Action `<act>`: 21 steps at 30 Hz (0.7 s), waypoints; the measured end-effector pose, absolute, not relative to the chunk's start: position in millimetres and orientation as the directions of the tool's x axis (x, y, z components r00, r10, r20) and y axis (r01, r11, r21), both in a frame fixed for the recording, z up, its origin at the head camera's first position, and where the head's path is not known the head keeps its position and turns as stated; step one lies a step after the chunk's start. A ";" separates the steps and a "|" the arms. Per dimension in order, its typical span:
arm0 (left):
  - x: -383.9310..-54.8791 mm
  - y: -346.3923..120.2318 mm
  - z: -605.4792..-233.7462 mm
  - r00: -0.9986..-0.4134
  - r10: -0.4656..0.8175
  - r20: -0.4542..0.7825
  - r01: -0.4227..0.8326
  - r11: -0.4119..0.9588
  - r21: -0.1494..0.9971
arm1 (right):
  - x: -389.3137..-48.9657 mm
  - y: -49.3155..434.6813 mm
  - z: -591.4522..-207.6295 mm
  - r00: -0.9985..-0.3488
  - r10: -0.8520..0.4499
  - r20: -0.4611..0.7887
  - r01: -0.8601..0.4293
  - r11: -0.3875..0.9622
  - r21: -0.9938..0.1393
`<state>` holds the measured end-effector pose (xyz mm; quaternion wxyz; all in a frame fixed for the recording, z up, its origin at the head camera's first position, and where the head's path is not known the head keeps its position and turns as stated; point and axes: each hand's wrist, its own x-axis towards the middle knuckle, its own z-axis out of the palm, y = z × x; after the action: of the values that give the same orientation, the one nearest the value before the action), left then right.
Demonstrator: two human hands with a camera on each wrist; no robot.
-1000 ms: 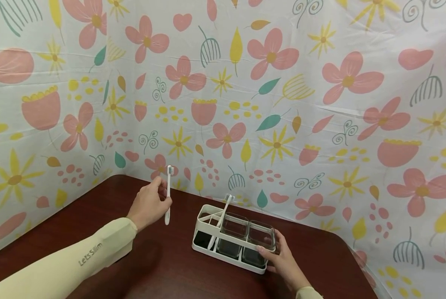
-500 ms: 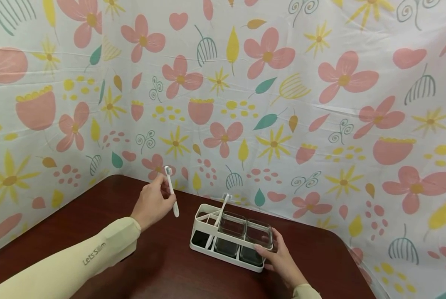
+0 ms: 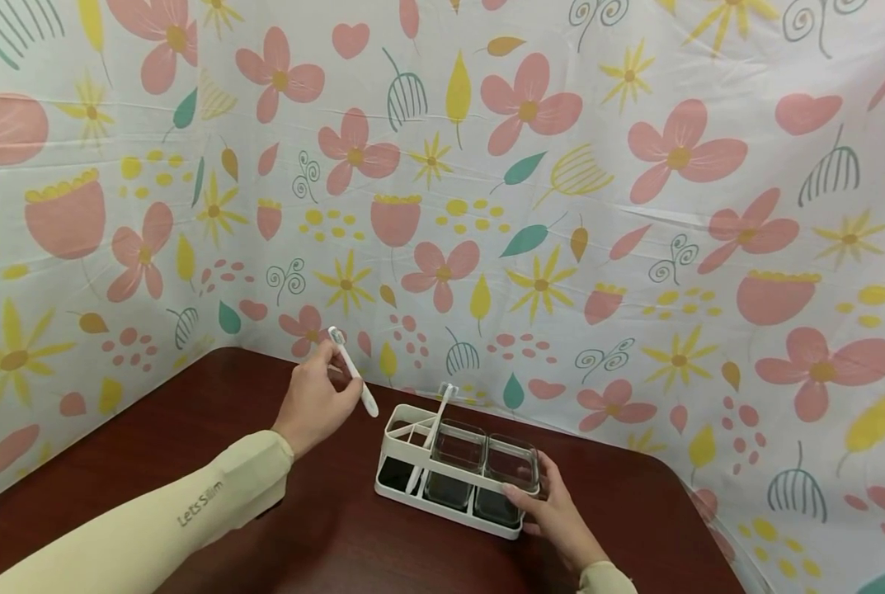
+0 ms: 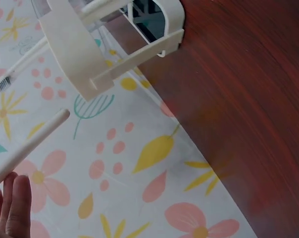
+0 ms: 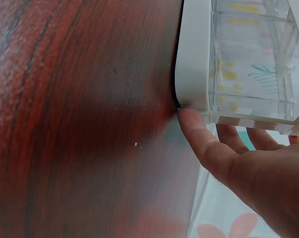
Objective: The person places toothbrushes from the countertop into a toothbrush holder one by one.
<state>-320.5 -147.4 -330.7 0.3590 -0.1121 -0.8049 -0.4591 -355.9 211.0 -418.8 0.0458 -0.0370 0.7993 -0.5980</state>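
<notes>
My left hand (image 3: 316,406) pinches a white toothbrush (image 3: 355,373) above the table. The brush slants, its bristle end at the upper left and its handle end down to the right, toward a white toothbrush holder (image 3: 448,468). In the left wrist view the handle (image 4: 33,143) points at the holder's end but stays apart from it. A second white toothbrush (image 3: 440,419) leans in the holder's left section, bristles up. Two clear square cups (image 3: 512,462) fill the other sections. My right hand (image 3: 561,516) grips the holder's right end, thumb in front and fingers behind.
The holder stands on a dark red-brown wooden table (image 3: 383,544) with rounded back corners. A white curtain (image 3: 442,330) printed with flowers hangs directly behind the table and along its left side.
The left hand has moved right toward the holder. Its toothbrush has turned from nearly upright to a slant, handle end swinging right and up. The right hand keeps its grip on the holder.
</notes>
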 end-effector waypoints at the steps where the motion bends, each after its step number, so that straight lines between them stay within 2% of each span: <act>1: -320.4 -145.8 -330.3 -0.711 -0.155 0.686 0.518 0.545 0.659 | -355.6 211.0 -418.8 -0.993 -0.114 -0.028 -0.006 0.282 -0.959; 8: -321.3 -131.4 -327.2 -0.684 -0.167 0.710 0.580 0.466 0.668 | -354.2 211.2 -418.8 -0.993 -0.119 -0.022 -0.012 0.281 -0.960; 21: -322.9 -106.5 -328.8 -0.725 -0.169 0.668 0.596 0.332 0.731 | -350.3 210.2 -414.0 -0.993 -0.114 -0.030 -0.004 0.286 -0.958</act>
<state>-322.9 -106.5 -328.8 0.3415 -0.1440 -0.7413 -0.5596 -350.3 210.2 -414.0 0.0461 -0.0368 0.8006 -0.5963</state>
